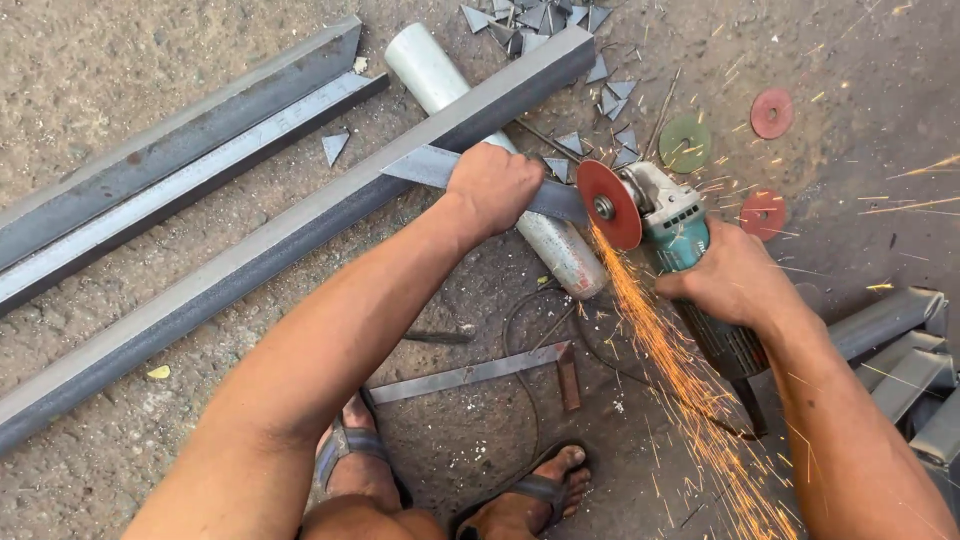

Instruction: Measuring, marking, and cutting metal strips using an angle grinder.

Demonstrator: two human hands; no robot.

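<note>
Head view: a flat steel strip point(560, 200) is pinned across a long beam point(300, 235) by the left hand point(493, 187), grip closed, while a sparking grinder point(665, 215) is clasped in the right hand point(735, 280).

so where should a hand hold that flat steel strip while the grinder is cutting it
Grip the flat strip on its long free stretch left of the red disc, from above, as the left hand does: sparks fly down-right, away from that side.
</note>
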